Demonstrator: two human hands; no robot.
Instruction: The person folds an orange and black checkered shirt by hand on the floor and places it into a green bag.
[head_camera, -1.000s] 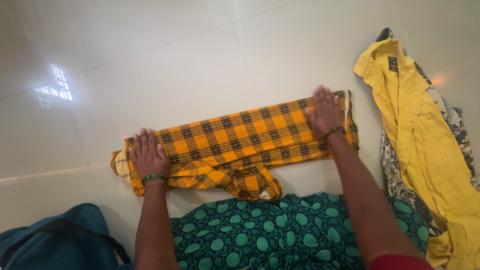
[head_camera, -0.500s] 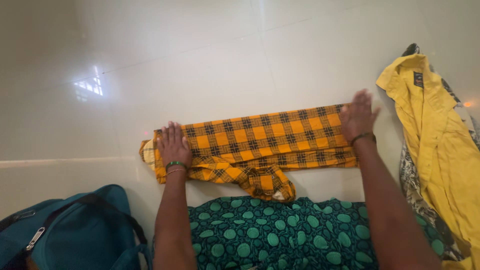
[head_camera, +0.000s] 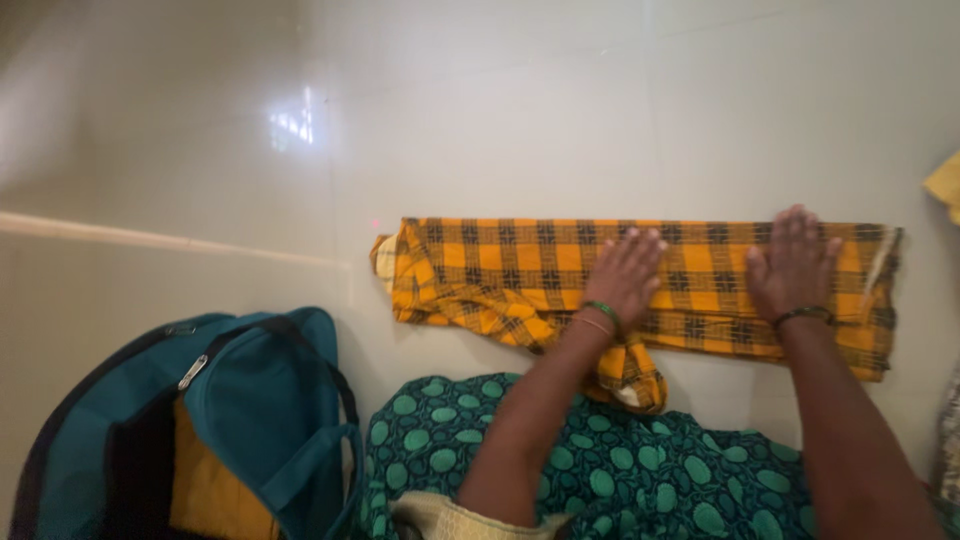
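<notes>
Both hands lie flat on the checked orange cloth (head_camera: 560, 270) now, palms down, fingers spread, gripping nothing. The left hand (head_camera: 625, 275) has come in from the far left end of the folded strip and presses near its middle; the right hand (head_camera: 795, 265) sits just beside it, toward the right end. A second ago they were well apart, one at each end; now they are close together, with only a narrow band of cloth between them. To my eye that reads as smoothing the fold inward rather than stretching it out.

The cloth lies on the pale tiled floor (head_camera: 500, 120) as a long band, a loose flap (head_camera: 630, 375) hanging off its near edge toward the green spotted dress (head_camera: 620, 470).

The view has swung too: the teal bag (head_camera: 240, 400) shows much more at the lower left, open with something yellow inside, and the yellow shirt (head_camera: 945, 185) is down to a sliver at the right edge
</notes>
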